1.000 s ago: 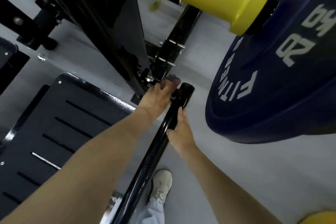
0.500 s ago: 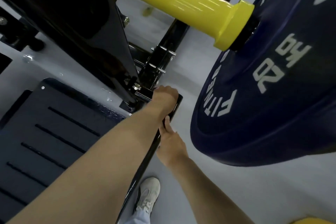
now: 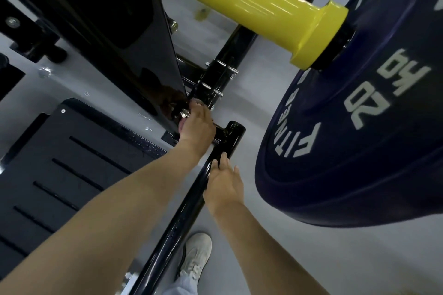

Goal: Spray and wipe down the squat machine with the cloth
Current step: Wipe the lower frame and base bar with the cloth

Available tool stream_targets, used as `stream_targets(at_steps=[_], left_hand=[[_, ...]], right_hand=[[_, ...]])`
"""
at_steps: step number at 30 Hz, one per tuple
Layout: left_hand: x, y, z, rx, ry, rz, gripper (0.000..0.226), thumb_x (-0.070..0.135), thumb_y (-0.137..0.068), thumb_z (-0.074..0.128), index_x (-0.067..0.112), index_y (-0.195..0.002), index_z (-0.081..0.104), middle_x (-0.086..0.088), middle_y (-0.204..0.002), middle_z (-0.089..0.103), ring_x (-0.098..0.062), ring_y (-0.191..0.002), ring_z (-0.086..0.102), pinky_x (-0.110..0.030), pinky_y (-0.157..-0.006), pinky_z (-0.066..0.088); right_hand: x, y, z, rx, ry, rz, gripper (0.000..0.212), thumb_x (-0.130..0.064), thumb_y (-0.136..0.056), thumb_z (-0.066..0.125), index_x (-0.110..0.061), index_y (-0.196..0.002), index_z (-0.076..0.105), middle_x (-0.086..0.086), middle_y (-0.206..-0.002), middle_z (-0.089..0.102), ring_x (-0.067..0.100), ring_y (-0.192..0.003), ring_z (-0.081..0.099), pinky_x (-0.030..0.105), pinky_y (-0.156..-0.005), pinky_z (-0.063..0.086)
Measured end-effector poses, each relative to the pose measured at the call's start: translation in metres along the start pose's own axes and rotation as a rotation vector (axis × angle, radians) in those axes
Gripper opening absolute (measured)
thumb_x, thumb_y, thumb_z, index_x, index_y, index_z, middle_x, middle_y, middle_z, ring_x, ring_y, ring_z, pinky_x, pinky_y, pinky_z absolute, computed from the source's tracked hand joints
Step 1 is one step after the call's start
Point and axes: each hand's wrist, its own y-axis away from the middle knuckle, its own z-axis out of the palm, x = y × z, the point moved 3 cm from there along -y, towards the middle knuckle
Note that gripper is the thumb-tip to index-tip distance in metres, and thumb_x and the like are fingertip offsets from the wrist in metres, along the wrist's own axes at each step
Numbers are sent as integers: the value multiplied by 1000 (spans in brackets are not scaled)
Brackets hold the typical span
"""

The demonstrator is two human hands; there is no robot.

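Down low, the left hand (image 3: 196, 124) curled at a bolted joint of the squat machine (image 3: 143, 67), probably to rub it. The cloth was hidden, so I cannot tell its grasp. The right hand (image 3: 224, 184) lay on the bar (image 3: 182, 211), fingers (image 3: 224, 159) released, for support.

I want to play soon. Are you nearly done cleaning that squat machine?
Spraying looks done here: droplets sit beside the footplate. In hand: the left hand is at the bolted joint, any cloth hidden under it, while the right hand rests open on the black bar. Left, probably: the yellow sleeve and blue plate, though I can't tell whether they're wiped.
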Motion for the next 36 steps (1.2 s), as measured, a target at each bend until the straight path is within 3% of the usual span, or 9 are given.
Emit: stream_targets(at_steps=[4, 10, 15, 18, 21, 26, 29, 32, 36], left_hand=[[18, 31, 25, 60, 558, -107, 66, 3, -91, 52, -3, -146, 17, -25, -151, 15, -38, -132, 36, -40, -102, 40], [24, 39, 29, 238, 1345, -628, 39, -19, -79, 56, -5, -113, 45, -19, -133, 36, -36, -88, 61, -30, -72, 52], [36, 30, 59, 253, 1936, -1219, 29, -8, -79, 51, -10, -108, 49, -23, -117, 49, -27, -94, 54, -30, -87, 48], [34, 11, 76, 67, 2310, -1522, 33, -3, -83, 50, -3, -116, 49, -11, -112, 57, -23, -98, 59, -30, -87, 53], [43, 1, 65, -224, 2493, -1298, 20, -4, -92, 45, 9, -105, 52, -12, -93, 63, -24, -75, 61, -24, -52, 53], [41, 15, 55, -522, 2419, -1061, 25, -5, -90, 41, 9, -69, 47, 2, -35, 51, -9, -28, 46, -10, -32, 33], [27, 34, 43, -521, 2450, -989, 32, -12, -87, 34, 7, -67, 49, -3, -42, 54, -9, -31, 50, -13, -35, 39], [19, 55, 31, -291, 2211, -620, 19, -2, -92, 45, 5, -91, 63, -11, -76, 65, -18, -63, 63, -29, -59, 55], [12, 50, 17, 245, 1643, -324, 38, -1, -88, 57, 4, -125, 55, -13, -115, 54, -25, -101, 55, -38, -92, 47]], right_hand=[[-2, 4, -2, 11, 9, -7, 72, -26, -98, 47, -7, -152, 4, 16, -159, -9, 24, -148, 1, 37, -121, 5], [1, 5, 0, 5, -43, -14, 75, -25, -96, 50, -10, -153, 4, 13, -159, -12, 21, -148, 3, 34, -120, 3], [5, 7, -1, 22, -92, -31, 73, -20, -95, 51, -14, -154, 8, 6, -160, -10, 18, -147, 10, 32, -120, 4], [8, 9, -3, 12, -138, -29, 71, -16, -95, 50, -16, -154, 10, 3, -161, -9, 19, -146, 15, 32, -121, 7], [7, 7, -5, 0, -157, -33, 69, -18, -94, 51, -14, -153, 16, 4, -161, -5, 18, -146, 18, 35, -121, 8], [8, 4, -4, -16, -154, -39, 72, -22, -94, 53, -13, -153, 13, 6, -161, -7, 19, -148, 9, 39, -121, 7], [10, 14, -6, 40, -301, -42, 69, -10, -93, 53, -14, -152, 18, 1, -161, -5, 18, -147, 15, 30, -121, 12], [16, 24, -13, 185, -424, -2, 52, -1, -97, 43, -13, -147, 35, -4, -159, 11, 10, -140, 26, -3, -103, 10], [25, 22, -11, 143, -533, 152, 46, 1, -95, 39, -12, -139, 47, 5, -154, 27, 20, -136, 36, 18, -109, 25]])
